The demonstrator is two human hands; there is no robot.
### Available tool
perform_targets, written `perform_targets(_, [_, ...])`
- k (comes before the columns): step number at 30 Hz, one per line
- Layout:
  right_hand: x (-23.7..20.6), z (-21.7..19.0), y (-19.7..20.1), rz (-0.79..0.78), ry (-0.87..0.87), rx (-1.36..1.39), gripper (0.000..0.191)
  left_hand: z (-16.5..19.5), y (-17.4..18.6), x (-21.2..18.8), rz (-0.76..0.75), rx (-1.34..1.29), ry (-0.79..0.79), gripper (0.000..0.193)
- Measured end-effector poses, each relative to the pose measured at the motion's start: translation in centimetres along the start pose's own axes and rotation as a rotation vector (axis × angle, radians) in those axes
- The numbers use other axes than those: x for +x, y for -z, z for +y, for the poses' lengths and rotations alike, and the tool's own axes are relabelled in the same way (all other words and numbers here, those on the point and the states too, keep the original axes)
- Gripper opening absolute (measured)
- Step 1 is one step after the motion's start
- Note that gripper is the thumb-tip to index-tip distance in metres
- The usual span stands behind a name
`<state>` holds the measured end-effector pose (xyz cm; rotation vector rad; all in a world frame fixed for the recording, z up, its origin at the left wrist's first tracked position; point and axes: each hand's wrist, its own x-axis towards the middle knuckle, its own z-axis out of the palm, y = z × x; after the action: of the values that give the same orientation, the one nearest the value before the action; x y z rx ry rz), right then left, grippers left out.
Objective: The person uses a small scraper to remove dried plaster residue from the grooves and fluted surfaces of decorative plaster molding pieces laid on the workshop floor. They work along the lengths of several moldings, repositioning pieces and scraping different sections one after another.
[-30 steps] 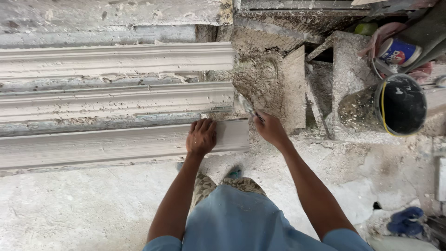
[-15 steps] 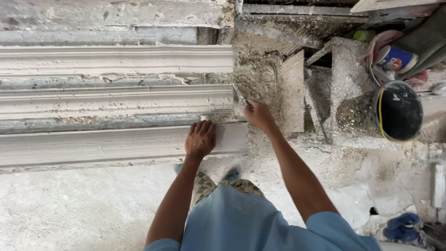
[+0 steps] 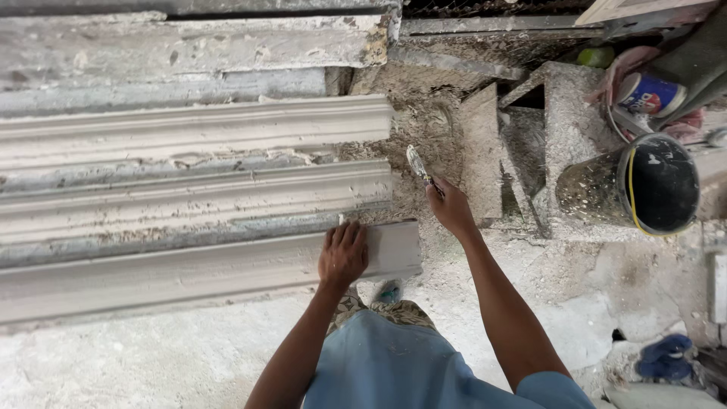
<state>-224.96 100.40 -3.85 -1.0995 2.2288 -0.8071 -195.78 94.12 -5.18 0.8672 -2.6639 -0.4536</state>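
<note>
The left hand [image 3: 343, 254] lies flat, fingers spread, on the near end of the closest plaster cornice moulding [image 3: 189, 274], while the right hand [image 3: 452, 206] is closed around the handle of a small plaster-caked knife [image 3: 419, 167] whose blade points up and away over the crusted rubble. Two more cornice lengths [image 3: 197, 132] lie parallel beyond the first. Well to the right, a black bucket [image 3: 657, 184] lies on its side beside grey concrete blocks [image 3: 564, 125].

Place: a plaster-casting workshop yard.
Signs: long white moulded plaster cornice strips [image 3: 189, 201] lying side by side, rough plaster-crusted grey concrete floor [image 3: 113, 363], black plaster-spattered bucket [image 3: 644, 185], crusted grey blocks [image 3: 564, 113].
</note>
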Motion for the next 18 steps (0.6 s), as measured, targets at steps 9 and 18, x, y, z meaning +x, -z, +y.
perform_targets(9, [3.6,-3.9,-0.1,-0.030,-0.079,0.023,0.045,-0.8,3.0,1.1,0.030,-0.265,0.011,0.040])
perform_targets(18, [6.1,-4.2,1.6,-0.102,-0.117,-0.035,0.051,-11.0,2.7,11.8,0.155,-0.009,0.115,0.041])
